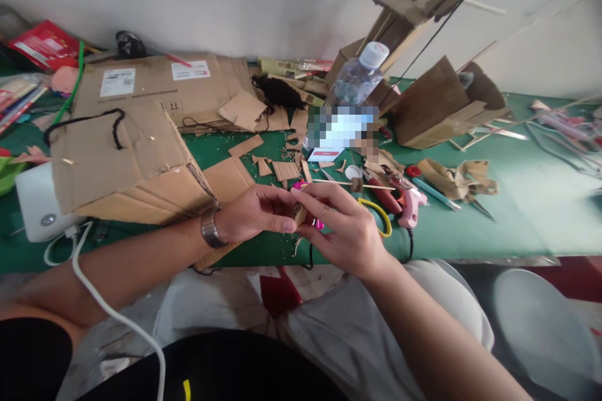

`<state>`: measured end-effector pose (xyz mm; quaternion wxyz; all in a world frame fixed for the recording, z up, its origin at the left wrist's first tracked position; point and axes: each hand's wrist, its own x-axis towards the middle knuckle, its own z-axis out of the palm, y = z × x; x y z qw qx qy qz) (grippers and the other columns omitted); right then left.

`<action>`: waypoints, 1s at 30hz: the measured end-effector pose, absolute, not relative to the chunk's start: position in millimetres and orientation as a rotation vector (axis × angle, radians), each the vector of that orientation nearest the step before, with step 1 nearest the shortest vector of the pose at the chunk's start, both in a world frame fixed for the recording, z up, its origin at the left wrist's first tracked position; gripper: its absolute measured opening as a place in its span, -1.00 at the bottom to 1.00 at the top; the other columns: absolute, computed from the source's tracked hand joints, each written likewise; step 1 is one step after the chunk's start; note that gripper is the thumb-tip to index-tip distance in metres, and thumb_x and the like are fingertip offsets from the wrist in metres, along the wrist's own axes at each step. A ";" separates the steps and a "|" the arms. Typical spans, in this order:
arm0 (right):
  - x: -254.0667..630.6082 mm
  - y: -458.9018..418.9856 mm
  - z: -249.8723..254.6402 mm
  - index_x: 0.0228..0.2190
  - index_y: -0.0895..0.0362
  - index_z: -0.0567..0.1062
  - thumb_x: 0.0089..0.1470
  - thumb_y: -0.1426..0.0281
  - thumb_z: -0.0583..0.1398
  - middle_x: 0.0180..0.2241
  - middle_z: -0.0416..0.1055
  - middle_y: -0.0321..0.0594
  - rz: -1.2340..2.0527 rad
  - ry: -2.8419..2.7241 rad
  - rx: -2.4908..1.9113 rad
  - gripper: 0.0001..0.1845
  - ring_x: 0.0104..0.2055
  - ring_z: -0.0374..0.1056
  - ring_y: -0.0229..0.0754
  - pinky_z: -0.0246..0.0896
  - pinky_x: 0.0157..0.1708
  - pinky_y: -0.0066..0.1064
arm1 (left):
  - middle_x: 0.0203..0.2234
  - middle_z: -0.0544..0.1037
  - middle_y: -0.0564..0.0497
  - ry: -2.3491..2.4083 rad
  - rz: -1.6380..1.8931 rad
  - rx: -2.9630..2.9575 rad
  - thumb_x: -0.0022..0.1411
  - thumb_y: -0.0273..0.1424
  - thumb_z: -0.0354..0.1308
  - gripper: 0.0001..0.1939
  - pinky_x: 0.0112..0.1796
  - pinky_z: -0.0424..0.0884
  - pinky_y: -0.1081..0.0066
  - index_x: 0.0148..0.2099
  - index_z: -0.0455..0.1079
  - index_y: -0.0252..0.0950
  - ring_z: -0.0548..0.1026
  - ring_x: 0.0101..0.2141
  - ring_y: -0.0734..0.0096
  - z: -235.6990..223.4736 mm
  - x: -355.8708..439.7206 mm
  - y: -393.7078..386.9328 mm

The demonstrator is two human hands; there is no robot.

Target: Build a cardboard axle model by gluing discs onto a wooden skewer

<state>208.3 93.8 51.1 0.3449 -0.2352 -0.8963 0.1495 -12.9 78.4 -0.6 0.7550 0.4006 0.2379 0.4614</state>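
Note:
Near the front edge of the green table, my left hand (pixel 263 210) and my right hand (pixel 345 229) meet around a small piece of cardboard (pixel 299 213). Fingers of both hands close on it, thumbs toward each other. Something bright pink (pixel 320 223) shows behind the fingers, its kind hidden. A thin wooden stick (pixel 329 182) with a small brown disc (pixel 356 185) on it lies just beyond my right hand. Cardboard scraps (pixel 286 170) are scattered past my fingertips.
A cardboard box (pixel 122 150) stands at left beside a white device (pixel 44 200) with a cable. A plastic bottle (pixel 357 78) and a lit phone (pixel 329 144) stand ahead. To the right lie a pink glue gun (pixel 410 207), yellow-handled scissors (pixel 380 216) and a cardboard structure (pixel 437 103).

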 end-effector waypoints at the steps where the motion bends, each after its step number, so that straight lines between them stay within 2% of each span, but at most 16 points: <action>1: 208.4 93.7 51.0 0.36 0.00 0.52 0.33 0.56 0.33 0.10 0.57 -0.01 0.380 -2.330 -0.612 -0.37 0.08 0.66 0.01 0.69 0.06 -0.19 | -0.28 0.74 0.01 0.527 0.991 0.876 0.03 -0.27 0.71 -0.62 -0.14 0.63 0.36 -0.11 0.77 -0.21 0.65 -0.28 0.41 -0.6 -13.4 78.0; 9: 205.5 92.1 52.4 0.32 0.03 0.54 0.34 0.51 0.35 0.06 0.59 0.00 0.357 -2.301 -0.663 -0.43 0.05 0.65 0.01 0.68 0.03 -0.20 | -0.14 0.77 -0.12 0.588 1.009 0.894 0.08 -0.13 0.68 -0.49 -0.09 0.64 0.26 0.02 0.74 -0.24 0.72 -0.15 0.20 -3.2 -15.9 72.9; 14: 202.4 89.7 51.3 0.34 -0.03 0.52 0.33 0.44 0.36 0.05 0.58 -0.04 0.428 -2.281 -0.658 -0.40 0.03 0.64 0.05 0.68 0.01 -0.13 | -0.30 0.72 -0.07 0.516 1.004 0.745 0.14 -0.07 0.63 -0.57 -0.20 0.64 0.30 -0.12 0.71 -0.26 0.69 -0.28 0.26 3.1 -12.7 71.8; 19: 198.8 88.1 47.4 0.32 0.00 0.53 0.33 0.35 0.42 0.08 0.54 0.00 0.513 -2.267 -0.664 -0.42 0.08 0.60 0.06 0.65 0.07 -0.11 | -0.46 0.60 0.03 0.518 0.998 0.758 0.09 -0.15 0.68 -0.59 -0.37 0.53 0.45 -0.23 0.65 -0.31 0.56 -0.43 0.45 4.5 -10.8 74.3; 24: 198.7 87.3 51.3 0.37 0.06 0.46 0.32 0.17 0.45 0.15 0.55 0.07 0.520 -2.259 -0.684 -0.30 0.15 0.57 0.08 0.60 0.14 -0.10 | -0.37 0.66 0.00 0.570 1.096 0.784 0.09 -0.19 0.69 -0.60 -0.25 0.58 0.44 -0.26 0.61 -0.33 0.62 -0.33 0.42 4.0 -11.4 76.3; 27: 213.5 98.5 62.4 0.29 0.10 0.54 0.36 0.04 0.39 0.08 0.59 0.05 0.511 -2.293 -0.754 -0.37 0.01 0.61 0.05 0.60 -0.01 -0.16 | -0.36 0.68 0.00 0.615 1.167 0.777 0.13 -0.19 0.66 -0.59 -0.23 0.63 0.40 -0.19 0.60 -0.32 0.66 -0.33 0.40 3.7 -13.9 80.5; 30: 244.6 120.4 70.3 -0.01 0.09 0.68 0.48 0.14 0.24 -0.26 0.63 -0.14 0.549 -2.407 -1.084 -0.67 -0.31 0.55 -0.09 0.47 -0.26 -0.27 | -0.36 0.68 0.03 0.766 1.299 0.777 0.15 -0.19 0.64 -0.57 -0.26 0.65 0.42 -0.15 0.55 -0.31 0.67 -0.36 0.41 1.3 -16.5 86.9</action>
